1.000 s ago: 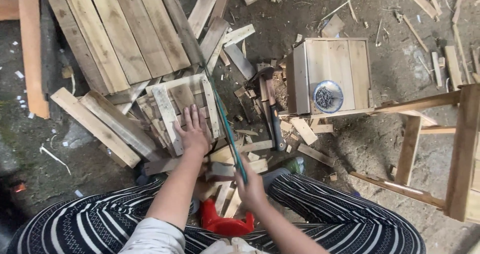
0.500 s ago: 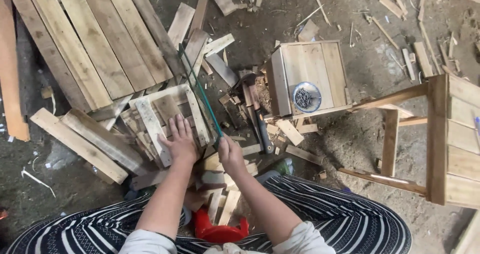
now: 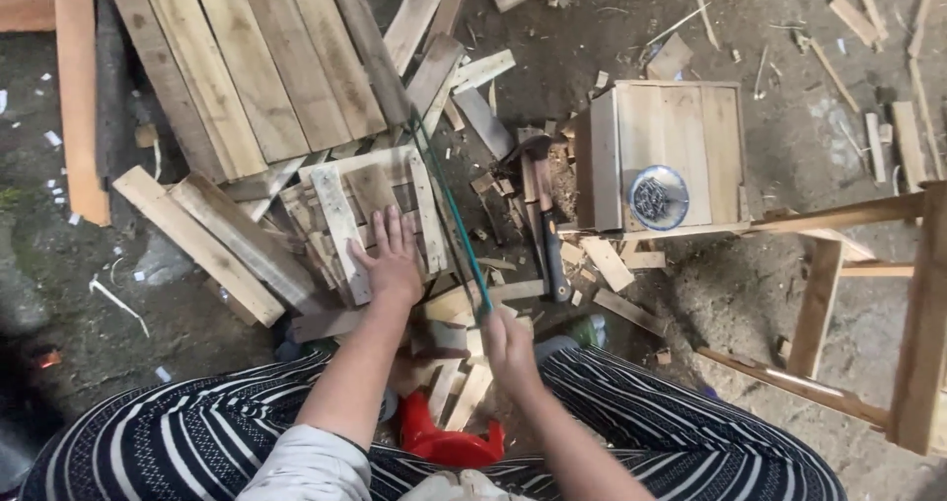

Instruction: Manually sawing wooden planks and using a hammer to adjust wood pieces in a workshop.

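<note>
My left hand (image 3: 391, 257) lies flat, fingers spread, pressing down on a small frame of wooden slats (image 3: 367, 215) on the ground. My right hand (image 3: 507, 345) grips the handle of a thin green-framed saw (image 3: 452, 205), whose blade runs away from me along the right edge of the slat frame. A hammer (image 3: 546, 223) with a dark handle lies on the wood scraps just right of the saw.
A pallet of long planks (image 3: 247, 62) lies at the upper left. A wooden box (image 3: 681, 116) carrying a round dish of nails (image 3: 658, 196) stands to the right. A wooden frame (image 3: 868, 304) rises at far right. Offcuts litter the dirt; a red object (image 3: 446, 442) sits between my knees.
The saw has slid along the slat frame in my right hand. My left hand stays pressed on the slats. The view has shifted slightly.
</note>
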